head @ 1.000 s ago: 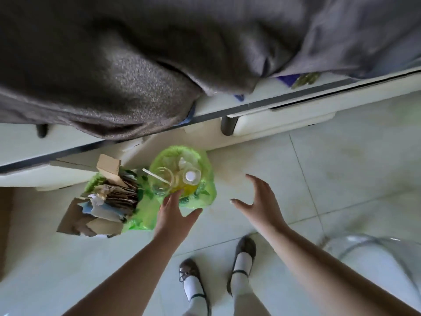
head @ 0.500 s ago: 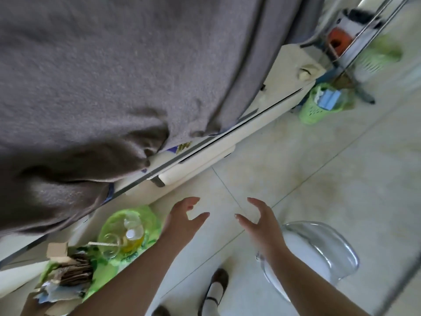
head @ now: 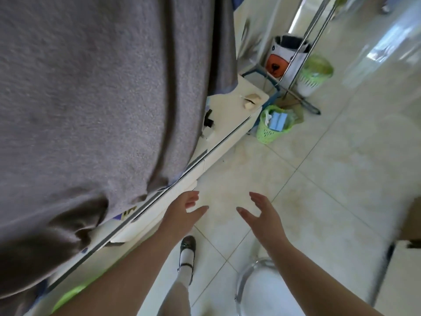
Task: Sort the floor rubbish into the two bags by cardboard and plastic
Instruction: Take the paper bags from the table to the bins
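Observation:
My left hand [head: 182, 213] hovers over the pale tiled floor beside a white cabinet edge, fingers spread and holding nothing. My right hand [head: 264, 215] is a little to its right, also open and empty, palm turned inward. Only a sliver of a green bag [head: 68, 297] shows at the lower left, mostly hidden behind my left forearm. No loose rubbish lies on the floor between my hands.
A grey cloth [head: 91, 99] drapes over the white cabinet [head: 173, 195] on the left. A green basket [head: 271, 126] with blue items stands by the cabinet's far end, beside a metal rack [head: 298, 65] and a white-green basket [head: 314, 76]. A clear chair [head: 257, 286] is at the lower right.
The view has swung right and away from the two bags, which have slid almost out of frame at the lower left. Both hands stay open and empty, now over bare floor.

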{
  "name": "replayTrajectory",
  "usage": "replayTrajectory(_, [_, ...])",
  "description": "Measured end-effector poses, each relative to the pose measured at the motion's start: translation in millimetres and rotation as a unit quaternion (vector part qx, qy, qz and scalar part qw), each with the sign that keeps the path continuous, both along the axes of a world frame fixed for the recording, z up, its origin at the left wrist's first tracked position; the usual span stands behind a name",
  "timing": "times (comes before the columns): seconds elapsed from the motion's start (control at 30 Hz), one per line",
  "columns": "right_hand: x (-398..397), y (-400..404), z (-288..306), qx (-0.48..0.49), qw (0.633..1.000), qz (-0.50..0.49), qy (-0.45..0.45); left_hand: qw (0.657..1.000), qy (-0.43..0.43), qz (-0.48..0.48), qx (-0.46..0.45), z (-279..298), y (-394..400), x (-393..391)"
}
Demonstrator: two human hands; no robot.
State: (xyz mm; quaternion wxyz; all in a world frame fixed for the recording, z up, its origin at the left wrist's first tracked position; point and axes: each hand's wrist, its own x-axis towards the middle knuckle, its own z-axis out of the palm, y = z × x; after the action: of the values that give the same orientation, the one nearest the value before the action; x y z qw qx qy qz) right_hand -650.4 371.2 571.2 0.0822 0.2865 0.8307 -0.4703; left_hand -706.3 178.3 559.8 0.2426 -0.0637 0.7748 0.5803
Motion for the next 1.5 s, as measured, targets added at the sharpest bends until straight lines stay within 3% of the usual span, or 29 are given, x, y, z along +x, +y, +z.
replayTrajectory(0.53, [-233.4, 188.1, -11.8, -0.029, 0.993, -0.118, -0.002, 0.996, -0.075, -0.050, 0.020, -31.7, 208.8, -277.4])
replayTrajectory(0.8, [-375.5, 317.4, -55.5, -0.033, 0.997, -0.060, -0.026, 0.993, -0.109, 0.055, -0.003, -74.7, 329.2, -401.0])
replayTrajectory(1.1, [-514.6, 375.3, -155.9, -0.053, 0.996, -0.002, -0.069, 0.979, -0.153, 0.131, -0.018, -166.8, 386.1, -508.0])
replayTrajectory(1.27, [-586.3, 376.2, -239.7, -0.072, 0.992, -0.011, -0.104, 0.979, -0.155, 0.116, -0.059, -242.4, 411.1, -567.7])
replayTrajectory(1.5, [-633.5, 364.2, -307.0, -0.127, 0.975, -0.050, -0.173, 0.958, -0.255, 0.120, -0.059, -301.8, 416.9, -594.1])
